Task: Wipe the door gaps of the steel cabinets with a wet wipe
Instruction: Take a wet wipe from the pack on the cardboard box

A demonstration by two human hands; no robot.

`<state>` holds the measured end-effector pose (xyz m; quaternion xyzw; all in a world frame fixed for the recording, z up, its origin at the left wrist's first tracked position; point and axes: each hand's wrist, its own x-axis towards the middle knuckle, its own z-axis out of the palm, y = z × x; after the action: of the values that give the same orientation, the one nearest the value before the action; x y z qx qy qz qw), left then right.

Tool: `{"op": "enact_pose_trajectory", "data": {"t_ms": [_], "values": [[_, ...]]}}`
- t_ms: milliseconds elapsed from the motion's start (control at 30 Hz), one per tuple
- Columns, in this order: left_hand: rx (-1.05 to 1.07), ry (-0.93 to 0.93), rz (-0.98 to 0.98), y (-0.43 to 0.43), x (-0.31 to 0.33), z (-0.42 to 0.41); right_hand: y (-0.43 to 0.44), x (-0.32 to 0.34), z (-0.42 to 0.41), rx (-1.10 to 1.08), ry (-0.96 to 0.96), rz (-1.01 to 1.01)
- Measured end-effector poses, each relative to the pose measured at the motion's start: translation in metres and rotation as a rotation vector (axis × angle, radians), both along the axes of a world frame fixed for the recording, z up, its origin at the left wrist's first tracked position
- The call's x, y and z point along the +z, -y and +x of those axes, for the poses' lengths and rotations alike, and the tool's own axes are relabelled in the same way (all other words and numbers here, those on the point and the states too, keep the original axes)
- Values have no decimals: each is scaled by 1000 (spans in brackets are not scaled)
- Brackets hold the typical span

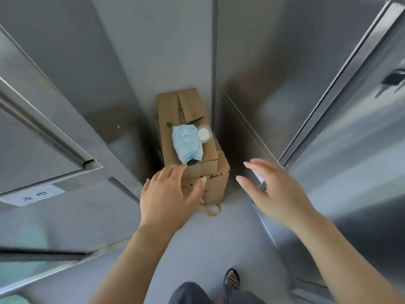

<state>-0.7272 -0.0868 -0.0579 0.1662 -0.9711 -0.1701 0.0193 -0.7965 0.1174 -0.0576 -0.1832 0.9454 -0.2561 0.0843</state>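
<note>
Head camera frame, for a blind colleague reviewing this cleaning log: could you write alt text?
Two open bare hands, the left hand and right hand, extend toward a crumpled blue wipe lying on stacked cardboard boxes in a corner between steel cabinets. Neither hand holds anything.

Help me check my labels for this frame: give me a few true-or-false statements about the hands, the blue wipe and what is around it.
1. The left hand grips the blue wipe. False: its fingers are spread and hold nothing.
2. The blue wipe lies on top of the cardboard box. True.
3. The right hand is open and empty. True.
4. The round white lid lies to the left of the blue wipe. False: it lies at the wipe's right edge.
</note>
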Motion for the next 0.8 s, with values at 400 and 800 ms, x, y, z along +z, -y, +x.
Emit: {"op": "enact_pose_trajectory", "data": {"t_ms": [400,800], "values": [[65,10,58,72,-31,-133,88,-13,-136,138,6,-25],[208,15,56,122,-90,-232,140,-79,-268,307,129,-16]]}}
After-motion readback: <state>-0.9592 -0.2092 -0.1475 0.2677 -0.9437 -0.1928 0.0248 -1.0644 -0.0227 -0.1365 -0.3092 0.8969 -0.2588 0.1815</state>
